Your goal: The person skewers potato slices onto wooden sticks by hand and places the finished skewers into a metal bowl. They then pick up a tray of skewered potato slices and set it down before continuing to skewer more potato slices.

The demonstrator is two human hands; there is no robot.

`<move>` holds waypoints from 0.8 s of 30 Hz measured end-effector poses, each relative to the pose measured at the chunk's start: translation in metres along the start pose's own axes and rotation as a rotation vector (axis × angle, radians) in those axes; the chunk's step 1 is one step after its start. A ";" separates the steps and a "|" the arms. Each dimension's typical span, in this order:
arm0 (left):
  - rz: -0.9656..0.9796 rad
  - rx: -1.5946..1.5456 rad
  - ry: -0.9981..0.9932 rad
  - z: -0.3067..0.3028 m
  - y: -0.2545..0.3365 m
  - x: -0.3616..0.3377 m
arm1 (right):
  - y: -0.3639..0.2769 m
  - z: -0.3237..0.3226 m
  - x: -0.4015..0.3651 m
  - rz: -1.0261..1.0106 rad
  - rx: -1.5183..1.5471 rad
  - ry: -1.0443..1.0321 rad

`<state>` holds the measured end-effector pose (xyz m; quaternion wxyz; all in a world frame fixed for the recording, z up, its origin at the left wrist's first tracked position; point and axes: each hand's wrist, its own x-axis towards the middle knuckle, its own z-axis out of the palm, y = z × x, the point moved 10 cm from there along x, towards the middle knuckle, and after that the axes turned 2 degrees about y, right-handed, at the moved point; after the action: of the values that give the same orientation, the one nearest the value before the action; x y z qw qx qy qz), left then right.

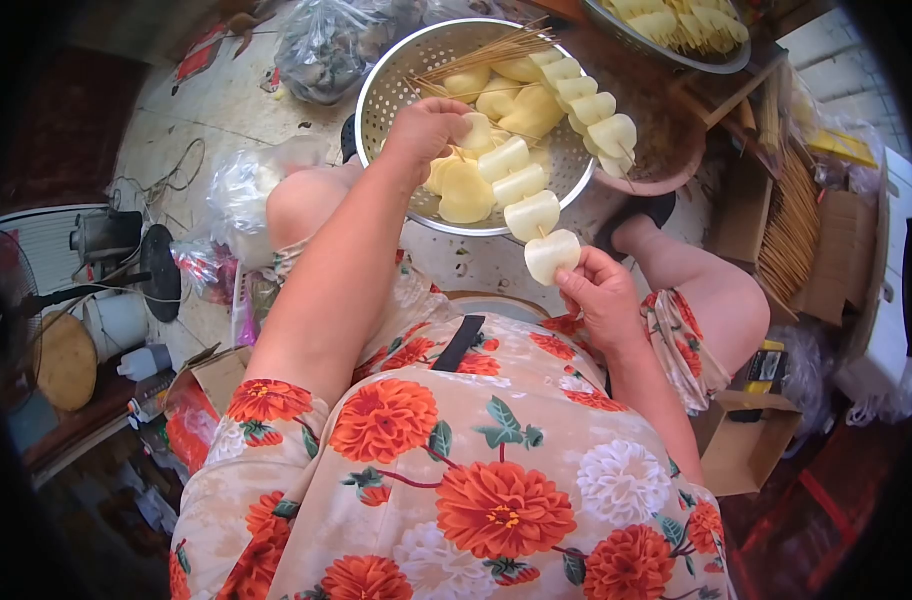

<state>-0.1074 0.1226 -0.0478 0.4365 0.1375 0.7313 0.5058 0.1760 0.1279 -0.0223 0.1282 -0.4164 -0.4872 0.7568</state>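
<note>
Between my hands runs a skewer threaded with pale potato-like slices [519, 187]. My right hand [601, 295] pinches the round slice at its near end. At the far end, my left hand [431, 135] is closed on a slice over the colander. The perforated metal colander [381, 92] holds loose yellowish slices [466, 192] and a bundle of thin wooden sticks [486, 52]. Another filled skewer [594, 108] lies across the colander's right side, its tip past the rim.
A second metal bowl [666, 60] with filled skewers stands at the upper right, above a brown basin [676, 165]. Many sticks [794, 225] fill a cardboard box at the right. Plastic bags [331, 50] lie at the upper left; a fan [161, 272] stands left.
</note>
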 end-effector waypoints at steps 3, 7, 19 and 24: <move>-0.050 -0.171 -0.017 0.000 0.000 -0.006 | 0.000 0.003 -0.003 0.041 0.000 -0.003; -0.050 -0.311 -0.014 -0.004 -0.001 -0.008 | 0.001 0.005 -0.005 0.039 -0.007 -0.026; -0.035 -0.342 -0.006 -0.008 -0.004 -0.010 | 0.002 0.006 -0.007 0.028 -0.023 -0.035; -0.047 -0.306 0.000 -0.008 -0.005 -0.012 | 0.005 0.006 -0.005 0.031 -0.012 -0.049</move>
<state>-0.1054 0.1078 -0.0450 0.4643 0.0523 0.6485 0.6009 0.1753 0.1187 -0.0233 0.1020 -0.4061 -0.4880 0.7659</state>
